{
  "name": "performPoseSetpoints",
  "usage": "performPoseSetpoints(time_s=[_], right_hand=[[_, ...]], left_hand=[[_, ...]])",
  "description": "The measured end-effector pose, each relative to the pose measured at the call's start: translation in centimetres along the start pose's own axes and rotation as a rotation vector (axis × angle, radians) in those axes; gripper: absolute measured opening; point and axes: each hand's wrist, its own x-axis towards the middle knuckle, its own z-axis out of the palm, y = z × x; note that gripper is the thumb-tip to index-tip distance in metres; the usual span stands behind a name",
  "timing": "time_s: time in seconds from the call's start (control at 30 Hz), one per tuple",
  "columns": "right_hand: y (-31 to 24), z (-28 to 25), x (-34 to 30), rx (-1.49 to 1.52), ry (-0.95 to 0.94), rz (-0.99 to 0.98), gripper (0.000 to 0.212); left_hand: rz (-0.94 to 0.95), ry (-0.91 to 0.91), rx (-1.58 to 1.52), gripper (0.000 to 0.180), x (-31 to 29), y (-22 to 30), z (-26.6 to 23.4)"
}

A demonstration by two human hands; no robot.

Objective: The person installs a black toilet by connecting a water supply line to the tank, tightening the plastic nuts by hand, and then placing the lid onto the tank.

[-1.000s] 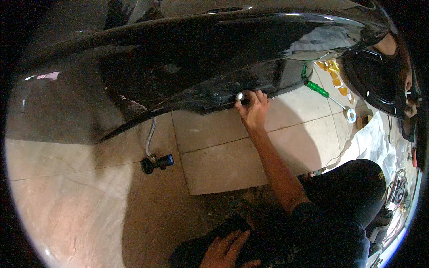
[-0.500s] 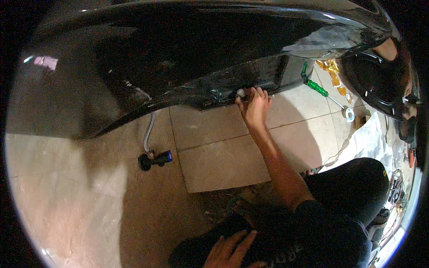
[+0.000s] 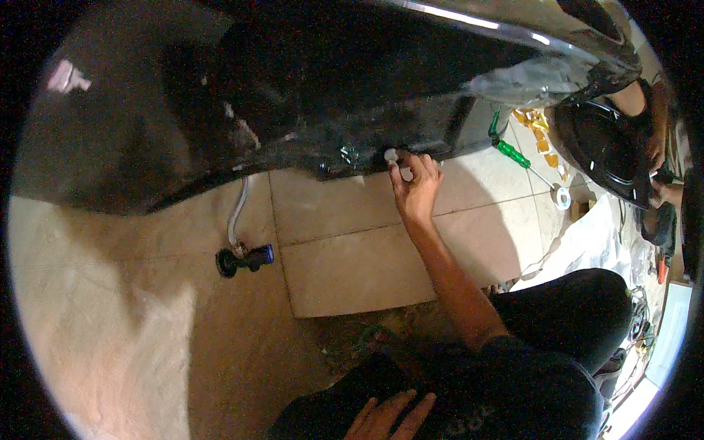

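My right hand (image 3: 419, 189) reaches up to the lower edge of a large, glossy black body panel (image 3: 315, 81). Its thumb and fingertips pinch at a small, pale round piece (image 3: 391, 155) against the panel; what that piece is, I cannot tell. A shiny, clear-looking spot (image 3: 349, 155) shows on the panel just to the left. Down at the bottom edge, my left hand (image 3: 390, 418) lies with fingers stretched out over my dark clothing and holds nothing visible.
On the tiled floor (image 3: 352, 275) at left stands a black tool with a blue end (image 3: 257, 257), joined to a grey hose (image 3: 238, 213). A green-handled screwdriver (image 3: 513, 155), a white ring (image 3: 562, 198) and amber pieces (image 3: 543, 141) lie right. Beyond, another person's hand (image 3: 666, 192) is beside a black rounded part (image 3: 598, 150).
My view has turned slightly, so the panel and floor things sit a little differently. My right hand stays at the same spot on the panel; the left shows slightly lower and farther right.
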Motion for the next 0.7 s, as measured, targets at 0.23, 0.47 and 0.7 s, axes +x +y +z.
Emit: performPoseSetpoints(time_s=[0.23, 0.47, 0.7], right_hand=[[-1.2, -0.1, -2.1, 0.073, -0.077, 0.274, 0.041], [0.9, -0.2, -3.6, -0.274, -0.384, 0.401, 0.067], [2.8, -1.3, -4.4, -0.051, -0.463, 0.306, 0.063]], left_hand=[[-0.053, 0.006, -0.088, 0.061, 5.7, -2.5, -1.2], [0.035, -0.143, 0.075, 0.065, 13.4, -2.0, -4.0], [0.183, -0.157, 0.065, 0.072, 19.6, -4.4, -4.2]])
